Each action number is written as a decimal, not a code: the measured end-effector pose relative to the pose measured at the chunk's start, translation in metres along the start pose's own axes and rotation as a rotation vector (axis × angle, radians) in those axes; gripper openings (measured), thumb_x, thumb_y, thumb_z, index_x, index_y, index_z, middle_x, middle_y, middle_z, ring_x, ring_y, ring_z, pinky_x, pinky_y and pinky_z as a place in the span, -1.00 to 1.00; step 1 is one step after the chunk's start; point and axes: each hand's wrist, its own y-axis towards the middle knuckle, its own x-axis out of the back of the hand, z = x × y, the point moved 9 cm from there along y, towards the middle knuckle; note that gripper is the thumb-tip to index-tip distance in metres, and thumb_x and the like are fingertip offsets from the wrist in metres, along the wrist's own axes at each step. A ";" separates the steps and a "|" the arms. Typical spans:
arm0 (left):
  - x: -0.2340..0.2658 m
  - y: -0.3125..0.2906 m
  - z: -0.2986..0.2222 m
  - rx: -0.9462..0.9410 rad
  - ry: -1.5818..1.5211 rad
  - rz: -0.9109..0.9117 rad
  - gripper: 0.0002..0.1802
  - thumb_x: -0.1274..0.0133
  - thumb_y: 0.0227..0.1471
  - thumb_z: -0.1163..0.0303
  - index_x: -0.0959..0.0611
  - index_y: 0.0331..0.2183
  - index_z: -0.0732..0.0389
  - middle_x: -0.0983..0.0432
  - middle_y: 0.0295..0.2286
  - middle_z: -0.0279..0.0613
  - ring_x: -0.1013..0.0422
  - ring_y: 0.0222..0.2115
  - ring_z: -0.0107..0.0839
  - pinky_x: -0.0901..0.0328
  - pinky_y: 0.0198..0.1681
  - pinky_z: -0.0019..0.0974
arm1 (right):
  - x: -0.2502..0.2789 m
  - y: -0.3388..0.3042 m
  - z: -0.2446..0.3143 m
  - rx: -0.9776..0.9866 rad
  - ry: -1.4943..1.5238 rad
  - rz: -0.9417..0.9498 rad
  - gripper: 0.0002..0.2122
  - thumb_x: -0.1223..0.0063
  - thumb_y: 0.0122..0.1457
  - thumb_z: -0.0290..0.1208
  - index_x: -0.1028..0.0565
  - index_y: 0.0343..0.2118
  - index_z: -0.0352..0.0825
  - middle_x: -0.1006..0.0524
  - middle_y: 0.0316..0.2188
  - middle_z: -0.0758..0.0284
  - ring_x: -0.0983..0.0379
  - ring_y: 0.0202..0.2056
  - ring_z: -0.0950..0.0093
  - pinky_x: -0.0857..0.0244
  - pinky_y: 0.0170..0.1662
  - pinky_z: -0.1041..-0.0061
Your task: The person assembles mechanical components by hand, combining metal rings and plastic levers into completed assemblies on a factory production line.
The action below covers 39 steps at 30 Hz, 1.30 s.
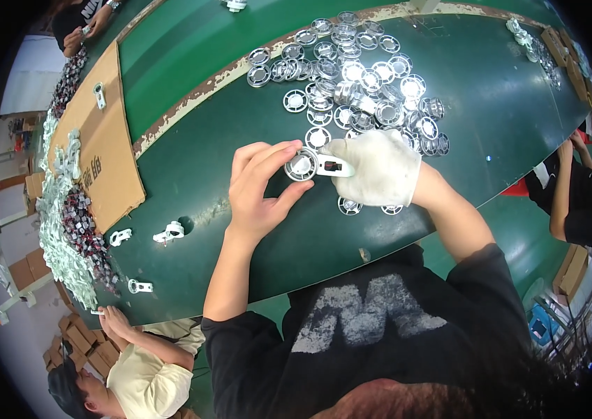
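Bare, my left hand (254,185) pinches a round silver ring (301,166) between thumb and fingers. The ring sits at the round end of a white plastic handle piece (324,165), which has a dark slot in it. In a white glove, my right hand (380,170) grips the other end of this piece. Whether ring and handle piece are locked together I cannot tell. A large pile of similar silver rings (388,112) lies just beyond my right hand. Two rings (350,205) show partly below that glove.
Several white handle pieces (169,232) lie on the green table (226,133) to the left. Beyond them are a cardboard sheet (111,174) and heaps of white parts (58,223) and small dark parts (86,234). Co-workers sit at lower left (146,370), upper left and right.
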 end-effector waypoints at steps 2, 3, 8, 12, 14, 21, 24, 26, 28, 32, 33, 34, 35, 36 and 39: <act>-0.002 0.001 0.004 0.006 -0.061 -0.005 -0.38 -0.47 -0.24 0.45 -0.60 -0.07 0.23 -0.63 -0.10 -0.14 -0.50 -0.14 -0.15 -0.39 -0.05 -0.19 | -0.001 0.000 -0.001 0.018 0.007 -0.030 -0.66 -0.09 -0.04 -0.35 -0.58 -0.13 -0.17 -0.58 -0.56 0.16 -0.58 -0.47 0.11 -0.48 -0.32 0.15; -0.003 0.001 0.005 0.010 -0.121 -0.011 -0.40 -0.46 -0.24 0.47 -0.60 -0.08 0.24 -0.63 -0.10 -0.11 -0.52 -0.13 -0.12 -0.41 -0.04 -0.17 | -0.001 -0.001 0.000 0.028 0.008 -0.041 -0.68 -0.08 -0.04 -0.34 -0.58 -0.15 -0.17 -0.57 -0.56 0.16 -0.58 -0.47 0.10 -0.48 -0.32 0.15; -0.011 -0.008 0.014 0.109 -0.275 -0.056 -0.48 -0.44 -0.21 0.57 -0.59 -0.14 0.27 -0.60 -0.09 0.02 -0.57 -0.13 -0.14 -0.49 -0.07 -0.20 | -0.001 0.001 -0.001 0.047 0.035 -0.056 -0.70 -0.08 -0.03 -0.34 -0.58 -0.17 -0.15 -0.57 -0.56 0.15 -0.57 -0.46 0.08 -0.48 -0.32 0.14; -0.009 -0.012 0.015 0.174 -0.352 -0.131 -0.53 -0.42 -0.18 0.61 -0.56 -0.19 0.27 -0.57 -0.09 0.06 -0.59 -0.19 -0.26 -0.53 -0.14 -0.29 | 0.001 0.000 0.000 0.056 0.080 -0.087 -0.70 -0.08 -0.03 -0.34 -0.59 -0.17 -0.15 -0.57 -0.56 0.14 -0.57 -0.45 0.08 -0.48 -0.31 0.14; -0.009 -0.012 0.013 0.178 -0.328 -0.131 -0.53 -0.42 -0.18 0.60 -0.55 -0.20 0.26 -0.56 -0.09 0.05 -0.60 -0.20 -0.27 -0.53 -0.15 -0.29 | 0.001 -0.001 0.000 0.072 0.096 -0.096 -0.70 -0.08 -0.03 -0.34 -0.59 -0.17 -0.15 -0.57 -0.56 0.15 -0.58 -0.45 0.08 -0.48 -0.31 0.14; -0.009 -0.014 0.015 0.183 -0.345 -0.159 -0.56 -0.42 -0.18 0.61 -0.55 -0.25 0.25 -0.56 -0.10 0.03 -0.60 -0.22 -0.29 -0.53 -0.16 -0.30 | -0.005 0.001 0.000 0.027 0.075 -0.075 -0.76 -0.11 0.04 -0.30 -0.59 -0.20 -0.16 -0.59 -0.55 0.15 -0.58 -0.44 0.09 -0.47 -0.31 0.14; -0.007 -0.011 0.011 0.178 -0.321 -0.150 -0.57 -0.43 -0.18 0.61 -0.55 -0.27 0.24 -0.56 -0.11 0.03 -0.60 -0.20 -0.25 -0.55 -0.17 -0.28 | -0.004 -0.001 0.001 0.046 0.168 -0.038 -0.76 -0.15 0.10 -0.23 -0.58 -0.21 -0.21 -0.60 -0.54 0.15 -0.60 -0.43 0.12 -0.46 -0.31 0.17; -0.003 -0.011 0.002 0.094 -0.265 -0.128 -0.58 -0.43 -0.19 0.60 -0.54 -0.29 0.23 -0.56 -0.11 0.03 -0.60 -0.18 -0.21 -0.56 -0.19 -0.27 | 0.001 -0.003 0.003 0.053 0.220 0.006 -0.74 -0.17 0.13 -0.20 -0.57 -0.21 -0.25 -0.60 -0.53 0.15 -0.61 -0.43 0.16 -0.46 -0.31 0.20; 0.000 -0.006 -0.013 -0.050 -0.197 -0.107 -0.61 -0.44 -0.18 0.56 -0.54 -0.35 0.22 -0.56 -0.11 0.03 -0.60 -0.13 -0.10 -0.59 -0.22 -0.24 | -0.012 -0.007 0.008 0.036 0.544 0.273 -0.61 -0.11 0.16 -0.04 -0.54 -0.24 -0.34 -0.59 -0.50 0.14 -0.59 -0.40 0.23 -0.44 -0.24 0.30; 0.002 -0.009 -0.008 0.059 -0.251 -0.132 -0.63 -0.44 -0.17 0.55 -0.53 -0.38 0.22 -0.56 -0.11 0.03 -0.60 -0.12 -0.05 -0.59 -0.21 -0.23 | -0.014 -0.008 0.009 0.003 0.592 0.264 -0.60 -0.10 0.22 -0.05 -0.54 -0.24 -0.39 -0.56 -0.50 0.18 -0.56 -0.42 0.28 -0.39 -0.28 0.29; 0.003 -0.010 -0.009 0.034 -0.233 -0.133 -0.63 -0.44 -0.17 0.55 -0.53 -0.38 0.22 -0.56 -0.12 0.04 -0.60 -0.12 -0.04 -0.59 -0.21 -0.23 | -0.014 -0.008 0.009 0.002 0.593 0.263 -0.60 -0.10 0.22 -0.05 -0.54 -0.24 -0.39 -0.56 -0.50 0.18 -0.56 -0.42 0.28 -0.39 -0.28 0.29; 0.003 -0.010 -0.011 0.009 -0.215 -0.135 -0.63 -0.44 -0.16 0.55 -0.53 -0.38 0.22 -0.56 -0.12 0.05 -0.60 -0.13 -0.03 -0.59 -0.21 -0.23 | -0.013 -0.008 0.010 0.030 0.589 0.260 -0.61 -0.09 0.24 -0.05 -0.54 -0.24 -0.39 -0.56 -0.51 0.18 -0.55 -0.43 0.28 -0.38 -0.29 0.28; 0.003 -0.010 -0.011 0.008 -0.216 -0.135 -0.63 -0.44 -0.16 0.55 -0.53 -0.38 0.22 -0.56 -0.12 0.05 -0.60 -0.13 -0.03 -0.59 -0.21 -0.23 | -0.013 -0.008 0.012 0.058 0.585 0.257 -0.61 -0.08 0.25 -0.05 -0.54 -0.24 -0.39 -0.56 -0.51 0.18 -0.55 -0.43 0.27 -0.38 -0.29 0.28; 0.004 -0.011 -0.010 0.008 -0.225 -0.138 -0.63 -0.44 -0.17 0.55 -0.53 -0.39 0.21 -0.56 -0.11 0.05 -0.60 -0.13 -0.02 -0.58 -0.21 -0.22 | -0.015 -0.008 0.012 0.058 0.584 0.257 -0.61 -0.08 0.25 -0.05 -0.54 -0.24 -0.39 -0.56 -0.51 0.18 -0.55 -0.43 0.27 -0.38 -0.29 0.28; 0.001 -0.007 -0.012 -0.019 -0.227 -0.119 -0.63 -0.44 -0.18 0.55 -0.53 -0.39 0.21 -0.56 -0.11 0.04 -0.60 -0.14 0.01 -0.58 -0.23 -0.21 | -0.016 -0.008 0.007 0.075 0.598 0.233 -0.60 -0.09 0.24 -0.04 -0.54 -0.26 -0.39 -0.56 -0.51 0.18 -0.54 -0.44 0.26 -0.38 -0.30 0.29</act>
